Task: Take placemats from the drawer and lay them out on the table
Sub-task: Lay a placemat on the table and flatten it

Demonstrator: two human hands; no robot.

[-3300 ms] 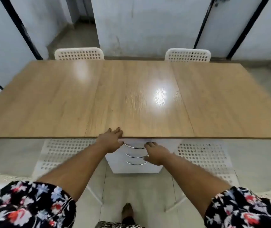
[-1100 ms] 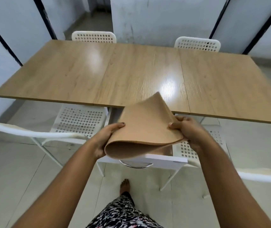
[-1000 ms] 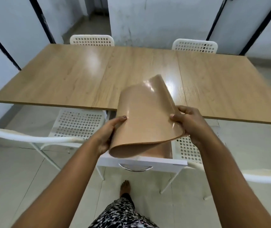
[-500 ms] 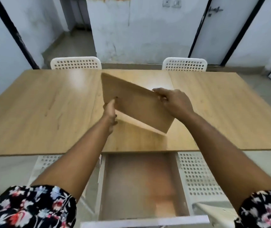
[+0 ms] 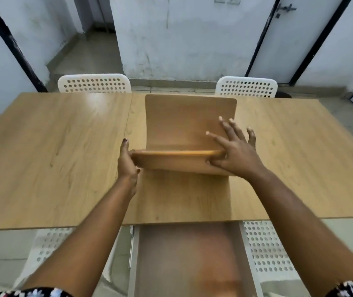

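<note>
Head view, left to right: the left hand [image 5: 127,162] pinches the left edge of the placemats [image 5: 189,133], which half a second ago hung tilted in the air and now reach out over the table [image 5: 49,151], far end curled up. The right hand [image 5: 234,151] grips the right edge, fingers splayed. Below, the drawer [image 5: 189,260] stays open. Judging by this, laying out has begun.
</note>
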